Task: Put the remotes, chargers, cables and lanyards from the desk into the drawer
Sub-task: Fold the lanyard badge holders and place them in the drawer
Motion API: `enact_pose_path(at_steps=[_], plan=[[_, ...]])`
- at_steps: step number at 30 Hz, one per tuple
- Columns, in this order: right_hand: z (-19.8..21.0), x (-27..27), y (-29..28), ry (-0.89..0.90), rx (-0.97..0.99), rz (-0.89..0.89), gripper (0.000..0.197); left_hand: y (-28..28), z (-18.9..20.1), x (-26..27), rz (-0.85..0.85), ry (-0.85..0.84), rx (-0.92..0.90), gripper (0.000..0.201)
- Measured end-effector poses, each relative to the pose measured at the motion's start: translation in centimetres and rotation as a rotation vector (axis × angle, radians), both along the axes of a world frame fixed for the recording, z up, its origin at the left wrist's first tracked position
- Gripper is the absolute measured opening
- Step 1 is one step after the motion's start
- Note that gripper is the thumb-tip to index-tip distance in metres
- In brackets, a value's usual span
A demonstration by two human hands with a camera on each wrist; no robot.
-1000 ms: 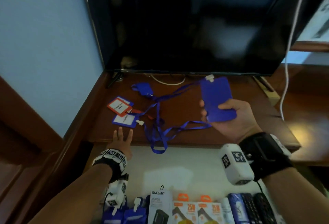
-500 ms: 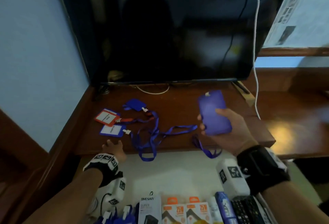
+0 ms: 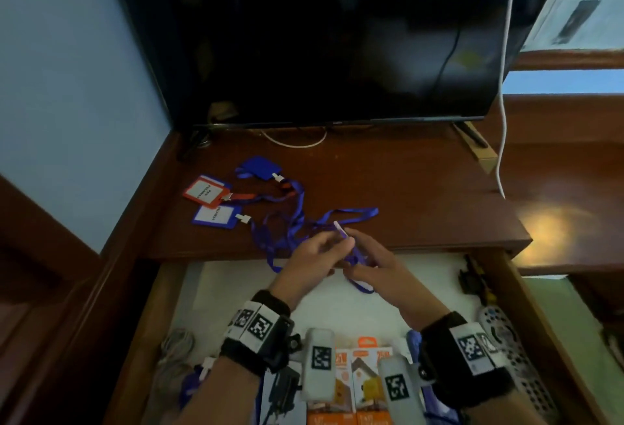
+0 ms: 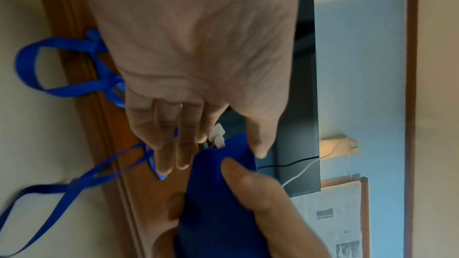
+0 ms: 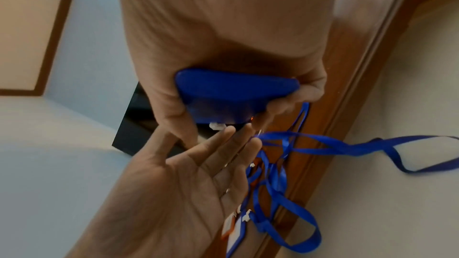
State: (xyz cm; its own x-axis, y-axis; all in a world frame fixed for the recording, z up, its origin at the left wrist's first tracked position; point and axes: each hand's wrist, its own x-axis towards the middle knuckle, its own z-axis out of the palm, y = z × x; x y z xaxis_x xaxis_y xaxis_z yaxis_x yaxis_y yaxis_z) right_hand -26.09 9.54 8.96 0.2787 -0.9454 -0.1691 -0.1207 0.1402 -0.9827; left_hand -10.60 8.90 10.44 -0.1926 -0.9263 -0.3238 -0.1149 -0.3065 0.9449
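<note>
Desk [image 3: 405,188] kept three lanyards [image 3: 293,218]; drawer [image 3: 526,309] already held remotes, chargers (mostly done). Right hand [image 3: 374,266] clamped blue badge holder [image 5: 231,93], left hand [image 3: 310,255] fingers straight, touching it.

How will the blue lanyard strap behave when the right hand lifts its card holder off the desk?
Probably floppy: the blue lanyard strap sags in loose loops. Likely to snag, since it lies tangled with other straps on the desk. The card holder bows in the right hand, so it seems flexible.

Bare forearms, no sleeves. Each wrist wears a black strap [image 3: 260,355] carrying white blocks printed with black square markers [image 3: 259,326]. A white, rounded camera pod [image 3: 319,364], also marked, hangs beside each wrist.
</note>
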Motion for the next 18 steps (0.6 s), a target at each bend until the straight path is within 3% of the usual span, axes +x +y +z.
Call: enact_pose_path(at_steps=[5, 7, 11, 18], plan=[[-0.6, 0.1, 0.3, 0.232, -0.067, 0.108, 0.067, 0.8, -1.3, -0.4, 0.170, 0.100, 0.027, 0.017], [-0.6, 0.3, 0.3, 0.214, -0.095, 0.134, 0.069, 0.8, -1.4, -0.3, 0.224, 0.093, 0.023, 0.012], [-0.9, 0.5, -0.2, 0.200, -0.040, 0.099, 0.070, 0.5, -1.5, -0.1, 0.275, 0.021, 0.015, 0.027], [-1.3, 0.4, -1.9, 0.236, -0.052, -0.072, 0.035, 0.2, -1.9, 0.4, 0.328, -0.015, 0.011, 0.012]])
